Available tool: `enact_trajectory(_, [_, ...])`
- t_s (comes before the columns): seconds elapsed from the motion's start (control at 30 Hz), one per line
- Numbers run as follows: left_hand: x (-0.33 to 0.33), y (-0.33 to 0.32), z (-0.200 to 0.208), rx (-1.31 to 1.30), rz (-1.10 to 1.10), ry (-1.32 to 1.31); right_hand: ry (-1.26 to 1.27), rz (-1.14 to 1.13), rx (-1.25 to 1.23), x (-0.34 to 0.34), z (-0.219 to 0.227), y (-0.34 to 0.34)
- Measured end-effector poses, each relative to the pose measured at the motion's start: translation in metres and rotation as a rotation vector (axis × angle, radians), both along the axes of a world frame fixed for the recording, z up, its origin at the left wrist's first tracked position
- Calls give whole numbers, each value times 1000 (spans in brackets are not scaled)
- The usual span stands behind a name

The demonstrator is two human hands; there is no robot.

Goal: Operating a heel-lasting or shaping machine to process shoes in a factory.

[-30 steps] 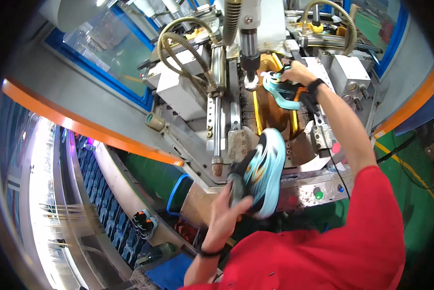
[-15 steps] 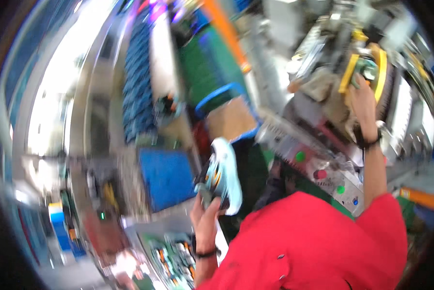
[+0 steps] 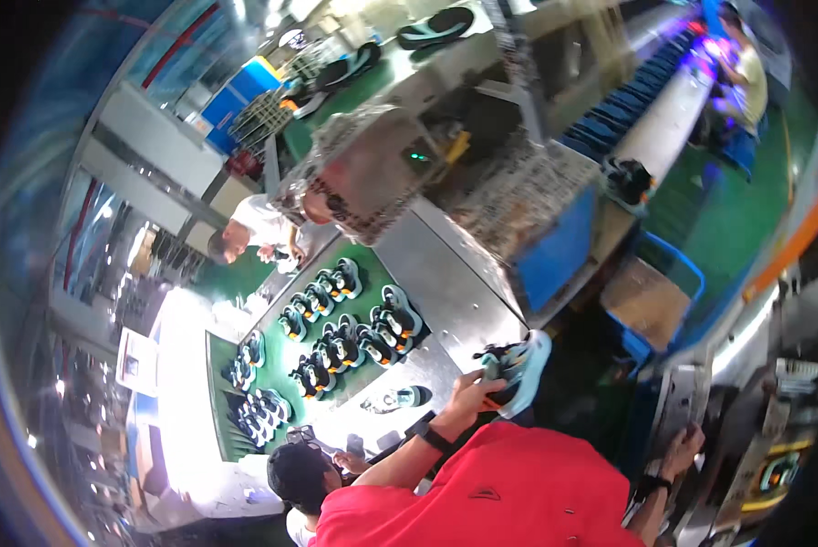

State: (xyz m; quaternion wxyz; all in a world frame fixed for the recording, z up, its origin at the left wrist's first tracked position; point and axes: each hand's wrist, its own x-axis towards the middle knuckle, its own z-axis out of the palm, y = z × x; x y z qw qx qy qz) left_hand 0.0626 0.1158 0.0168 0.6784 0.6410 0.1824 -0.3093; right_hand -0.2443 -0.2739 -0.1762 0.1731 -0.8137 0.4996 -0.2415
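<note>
My left hand [image 3: 471, 403] is closed on a sneaker [image 3: 526, 372], dark with a pale blue sole and orange accents, held on its side beyond my red shirt. At the lower right, my right hand [image 3: 683, 451] lies by the edge of a metal machine panel [image 3: 681, 399]. Its fingers look bent, but they are too small and blurred to read, and nothing shows in them. Farther right, another shoe [image 3: 778, 471] sits between yellow pads [image 3: 763, 503] in the machine.
Several sneakers [image 3: 336, 342] stand in rows on a green-topped conveyor [image 3: 365, 264] to the left. A co-worker [image 3: 300, 479] is close by at lower left, another [image 3: 245, 232] farther off. A blue-framed chair [image 3: 696, 273] and a blue-sided machine [image 3: 555, 260] stand ahead.
My view has swung left, bringing the conveyor and co-workers into sight. My right hand has come away from the shoe between the yellow pads. The sneaker remains in my left hand.
</note>
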Motion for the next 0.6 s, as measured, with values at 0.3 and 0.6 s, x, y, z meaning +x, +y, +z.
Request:
enact_trajectory(0.3, [225, 197, -40, 233, 346, -226, -495, 260, 155, 267, 140, 21])
enact_trajectory(0.6, [451, 358, -192, 344, 692, -251, -362, 671, 23, 515, 248, 151])
